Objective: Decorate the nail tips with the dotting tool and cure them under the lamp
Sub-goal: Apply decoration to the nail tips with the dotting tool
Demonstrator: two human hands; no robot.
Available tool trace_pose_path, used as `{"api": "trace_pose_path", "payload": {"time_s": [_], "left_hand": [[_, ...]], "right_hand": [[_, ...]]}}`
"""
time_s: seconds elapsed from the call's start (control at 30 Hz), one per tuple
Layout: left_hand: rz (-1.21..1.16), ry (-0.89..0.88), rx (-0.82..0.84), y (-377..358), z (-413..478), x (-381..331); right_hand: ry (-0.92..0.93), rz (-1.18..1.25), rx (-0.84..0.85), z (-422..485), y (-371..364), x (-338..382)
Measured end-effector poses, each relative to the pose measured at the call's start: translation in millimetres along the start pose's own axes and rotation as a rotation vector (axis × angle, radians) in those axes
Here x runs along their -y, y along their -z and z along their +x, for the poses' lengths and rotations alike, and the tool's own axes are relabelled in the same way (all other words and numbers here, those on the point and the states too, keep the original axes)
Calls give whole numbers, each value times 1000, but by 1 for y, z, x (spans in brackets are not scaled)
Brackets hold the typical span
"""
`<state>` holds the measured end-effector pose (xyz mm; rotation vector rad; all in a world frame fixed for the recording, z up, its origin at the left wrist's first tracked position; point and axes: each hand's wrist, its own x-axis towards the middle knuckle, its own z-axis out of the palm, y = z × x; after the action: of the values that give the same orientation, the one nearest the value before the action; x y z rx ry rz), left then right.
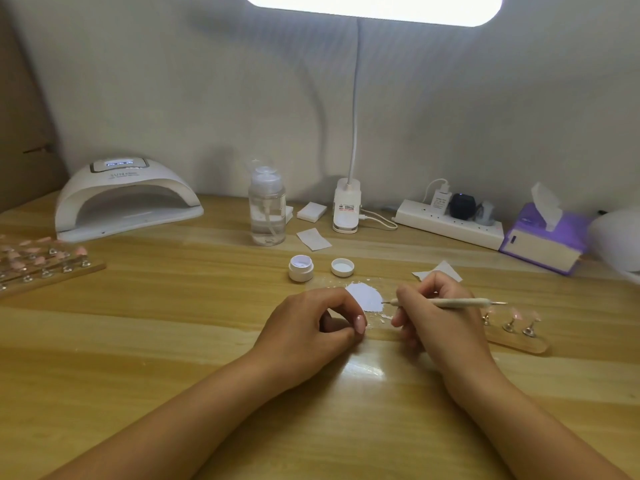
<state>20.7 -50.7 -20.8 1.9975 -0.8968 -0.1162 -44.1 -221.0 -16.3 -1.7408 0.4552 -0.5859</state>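
Observation:
My right hand (436, 313) grips the wooden dotting tool (460, 302), its metal tip touching a white gel patch (365, 296) on the table. My left hand (311, 323) rests beside the patch with fingers curled; I cannot tell if it holds anything. A small wooden stand (516, 336) with pink nail tips on metal holders lies just right of my right hand. An open white gel jar (301, 268) and its lid (342, 267) sit behind the patch. The white curing lamp (128, 199) stands at the back left.
A wooden rack of several pink nail tips (41, 265) lies at the left. A clear pump bottle (267, 206), desk lamp base (346, 209), power strip (450, 223), purple tissue box (543, 237) and white wipes (313, 239) line the back.

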Motion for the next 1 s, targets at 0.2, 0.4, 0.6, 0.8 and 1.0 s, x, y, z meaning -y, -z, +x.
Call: {"api": "trace_pose_path", "payload": {"time_s": [0.2,0.4,0.6,0.8,1.0], "left_hand": [[11,-7,-2,0,0,-1],[20,-9,-1,0,0,-3],[34,-9,-10,-1,0,-1],[33,-9,-12,-1,1,-1],[15,0,-19,-2,1,1]], "right_hand": [[1,-87,-21,3,-1,-3],[18,-133,-8,6,-3,-6],[9,-194,3,7,-5,-6],[9,-215,-3,7,-6,-4],[12,-155,-15,3,-5,-1]]}}
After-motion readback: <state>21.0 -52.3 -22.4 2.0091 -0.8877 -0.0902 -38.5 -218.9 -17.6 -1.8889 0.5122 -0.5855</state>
